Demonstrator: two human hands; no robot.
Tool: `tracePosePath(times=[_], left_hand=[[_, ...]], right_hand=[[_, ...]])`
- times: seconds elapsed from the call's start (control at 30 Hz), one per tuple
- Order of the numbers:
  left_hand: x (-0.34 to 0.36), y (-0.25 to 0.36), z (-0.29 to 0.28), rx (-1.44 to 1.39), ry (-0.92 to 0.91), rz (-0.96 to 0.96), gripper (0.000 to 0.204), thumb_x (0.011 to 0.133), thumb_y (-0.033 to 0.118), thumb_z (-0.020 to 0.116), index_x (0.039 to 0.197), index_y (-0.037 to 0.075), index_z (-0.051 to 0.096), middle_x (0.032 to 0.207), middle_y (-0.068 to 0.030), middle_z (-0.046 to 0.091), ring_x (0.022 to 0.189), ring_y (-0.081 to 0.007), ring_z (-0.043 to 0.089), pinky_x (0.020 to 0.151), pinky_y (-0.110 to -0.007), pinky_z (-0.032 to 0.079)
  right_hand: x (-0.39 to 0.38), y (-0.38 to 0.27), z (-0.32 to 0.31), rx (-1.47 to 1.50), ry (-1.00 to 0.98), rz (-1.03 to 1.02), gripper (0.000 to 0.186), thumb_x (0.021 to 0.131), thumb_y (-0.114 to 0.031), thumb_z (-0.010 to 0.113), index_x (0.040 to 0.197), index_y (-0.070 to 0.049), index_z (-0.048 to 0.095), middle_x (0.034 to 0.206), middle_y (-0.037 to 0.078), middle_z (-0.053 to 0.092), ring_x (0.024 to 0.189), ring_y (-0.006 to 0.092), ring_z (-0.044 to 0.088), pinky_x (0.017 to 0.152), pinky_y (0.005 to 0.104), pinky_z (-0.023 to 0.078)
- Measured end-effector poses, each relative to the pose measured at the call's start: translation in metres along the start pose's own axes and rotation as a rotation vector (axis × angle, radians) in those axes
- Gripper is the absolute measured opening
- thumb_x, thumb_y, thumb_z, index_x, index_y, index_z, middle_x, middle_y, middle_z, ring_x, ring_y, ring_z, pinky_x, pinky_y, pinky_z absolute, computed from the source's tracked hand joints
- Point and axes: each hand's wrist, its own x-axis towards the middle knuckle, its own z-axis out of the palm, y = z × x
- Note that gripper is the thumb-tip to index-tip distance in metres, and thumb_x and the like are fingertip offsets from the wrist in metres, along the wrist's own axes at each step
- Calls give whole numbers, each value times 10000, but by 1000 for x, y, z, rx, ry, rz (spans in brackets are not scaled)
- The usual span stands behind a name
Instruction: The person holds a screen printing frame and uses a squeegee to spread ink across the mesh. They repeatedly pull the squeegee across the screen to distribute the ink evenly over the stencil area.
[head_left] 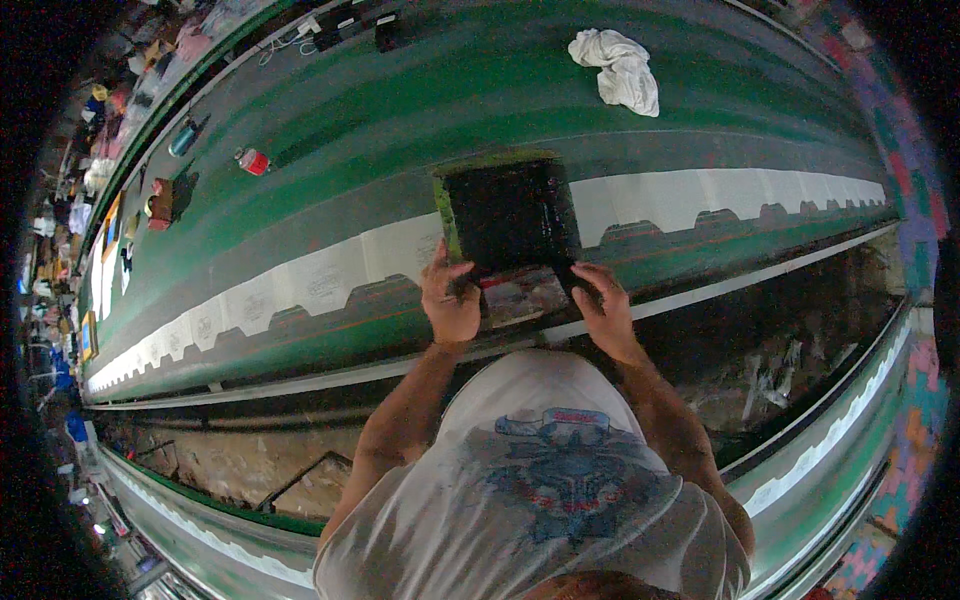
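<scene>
A squarish screen-printing frame (508, 215), with a dark mesh area and green-stained edges, lies over a row of white cut pieces (320, 275) on a long green table. My left hand (450, 300) grips its near left corner, the index finger stretched along the side. At the near right corner, my right hand (603, 308) has its fingers curled on the edge. Between my hands, the near end of the frame shows a reddish, smeared strip. Pieces to the left carry faint printed designs; those to the right look plain. Whatever lies under the frame is hidden.
A crumpled white cloth (622, 72) lies on the table's far side. Toward the left are a red-labelled jar (252, 161), a teal bottle (184, 138) and a brown block (160, 204). A metal rail (740, 287) edges the table near me. Another green table (800, 487) stands behind me.
</scene>
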Motion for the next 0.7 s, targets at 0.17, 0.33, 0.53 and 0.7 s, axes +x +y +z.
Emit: tracePosePath(times=[0.17,0.33,0.53,0.7], left_hand=[[-13,9,73,116,7,63,442,734,-97,748,1129,96,799,1606,-256,614,1440,-386,617,1196,-460,487],[-18,9,109,-40,18,-33,420,730,-119,737,1090,86,809,1589,-258,626,1419,-360,644,1188,-437,495],[-19,-7,121,-38,33,-75,392,732,-125,736,1056,85,807,1594,-259,628,1423,-361,650,1176,-423,499],[-16,-17,122,-88,37,-144,367,713,-114,728,1028,64,786,1569,-255,656,1391,-369,670,1107,-417,538]], right_hand=[[6,44,-66,-21,-10,-27,371,1026,-133,767,1393,-89,732,1449,148,710,1379,372,641,1195,478,491],[12,60,-100,-144,-43,-186,376,992,-97,771,1365,-81,738,1451,141,695,1352,384,644,1176,503,503],[23,38,-104,-269,-215,-530,435,950,-167,828,1366,-103,717,1443,116,646,1352,362,624,1156,521,517],[37,12,-95,-475,-392,-648,532,900,-238,872,1383,-99,697,1410,105,623,1395,329,570,1163,505,506]])
